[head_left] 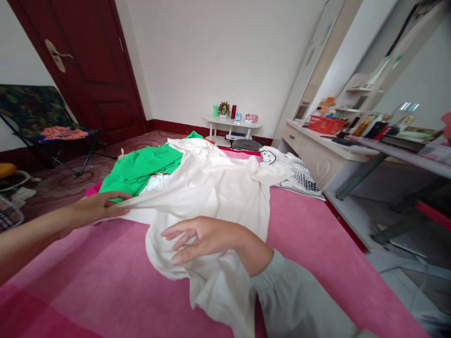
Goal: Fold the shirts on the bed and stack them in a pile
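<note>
A white garment [211, 188] lies crumpled across the pink bed cover [310, 244]. My left hand [95, 206] reaches in from the left and pinches the garment's left edge, pulling it taut. My right hand [204, 237] rests on the near part of the white cloth, fingers curled and spread, palm down. Behind the white garment lies a green garment [141, 166], and to the right a white shirt with a black printed figure [289, 171].
A dark red door [88, 65] and a folding chair [42, 117] stand at the back left. A small white table [232, 124] with small items is against the far wall. A desk with shelves [317, 145] runs along the right.
</note>
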`<control>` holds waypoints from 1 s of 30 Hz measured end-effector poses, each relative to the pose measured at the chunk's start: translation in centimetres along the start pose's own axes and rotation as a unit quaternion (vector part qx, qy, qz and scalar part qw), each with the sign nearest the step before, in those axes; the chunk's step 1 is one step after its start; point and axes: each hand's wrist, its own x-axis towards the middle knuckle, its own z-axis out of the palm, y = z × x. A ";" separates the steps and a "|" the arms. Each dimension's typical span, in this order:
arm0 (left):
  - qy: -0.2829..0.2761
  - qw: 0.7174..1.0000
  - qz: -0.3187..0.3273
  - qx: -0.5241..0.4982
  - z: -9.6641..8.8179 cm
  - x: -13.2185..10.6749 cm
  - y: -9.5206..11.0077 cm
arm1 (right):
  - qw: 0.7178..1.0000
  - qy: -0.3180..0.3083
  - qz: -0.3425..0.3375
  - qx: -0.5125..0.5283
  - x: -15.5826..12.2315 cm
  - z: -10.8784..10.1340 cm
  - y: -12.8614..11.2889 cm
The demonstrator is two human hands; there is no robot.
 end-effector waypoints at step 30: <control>0.097 0.905 0.355 0.213 4.5 -0.1 2.8 | 0.770 0.258 -0.066 -0.579 -12.5 5.9 6.2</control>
